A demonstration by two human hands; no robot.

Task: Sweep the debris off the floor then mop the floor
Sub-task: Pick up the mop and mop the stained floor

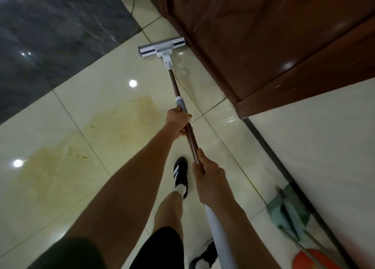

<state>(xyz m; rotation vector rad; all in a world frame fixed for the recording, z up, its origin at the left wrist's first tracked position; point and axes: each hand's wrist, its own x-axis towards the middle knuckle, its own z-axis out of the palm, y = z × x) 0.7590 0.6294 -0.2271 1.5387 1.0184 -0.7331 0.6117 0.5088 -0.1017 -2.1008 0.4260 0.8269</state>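
A flat mop with a white and grey head point(161, 47) rests on the cream tiled floor point(105, 70), its right end against the base of a wooden cabinet. Its brown pole point(176, 86) runs back toward me. My left hand point(178, 120) grips the pole just below the grey collar. My right hand point(205, 167) grips it lower, where the pole turns white. A yellowish-brown stain point(85, 139) with small orange specks spreads over the tiles left of my arms.
A red-brown wooden cabinet point(274, 45) stands at the right. A dark marble slab point(50, 35) covers the far left floor. A green dustpan point(288, 212) and an orange broom point(312, 260) lean at the white wall point(324, 137). A thin cable point(133, 1) trails at the top.
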